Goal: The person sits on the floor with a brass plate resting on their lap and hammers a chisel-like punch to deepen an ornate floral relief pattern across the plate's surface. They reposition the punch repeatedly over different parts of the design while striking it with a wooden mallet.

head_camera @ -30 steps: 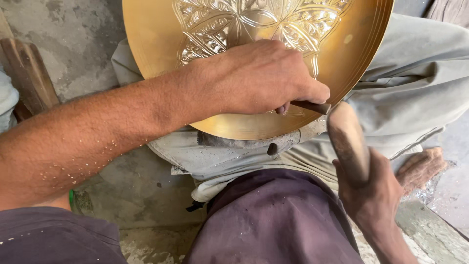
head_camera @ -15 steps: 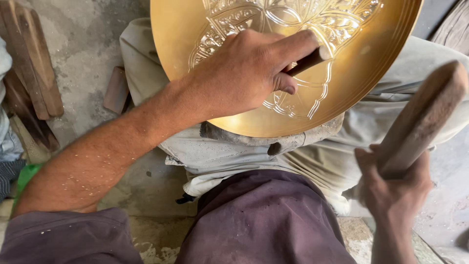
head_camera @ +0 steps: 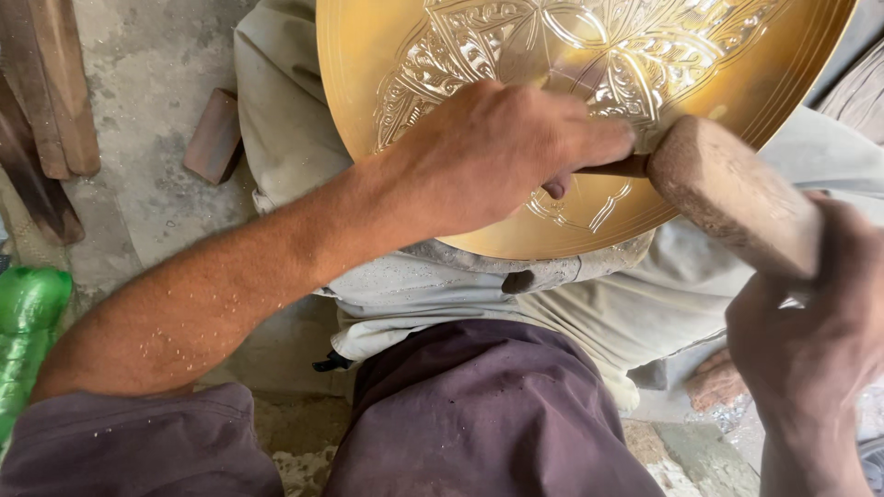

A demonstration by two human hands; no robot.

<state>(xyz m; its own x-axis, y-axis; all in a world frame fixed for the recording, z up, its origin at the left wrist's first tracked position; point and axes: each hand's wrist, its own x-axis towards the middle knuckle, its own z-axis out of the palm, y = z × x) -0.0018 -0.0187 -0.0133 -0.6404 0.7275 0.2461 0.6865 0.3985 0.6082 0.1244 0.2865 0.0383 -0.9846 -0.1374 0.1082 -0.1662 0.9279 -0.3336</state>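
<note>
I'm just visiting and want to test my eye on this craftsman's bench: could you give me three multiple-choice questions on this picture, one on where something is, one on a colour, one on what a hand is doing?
1. Where does the round engraved brass plate rest?
A. on the person's lap
B. on a shelf
C. hung on a wall

2. What colour is the plastic bottle at the left edge?
A. red
B. green
C. white

3. What is the right hand doing?
A. lying open on the floor
B. gripping the wooden mallet
C. holding a cup

Answers: 1 A, the plate lies over the cloth-covered knees. 2 B, it is clear green. 3 B, its fingers close round the mallet handle while the left hand holds the thin chisel.
</note>
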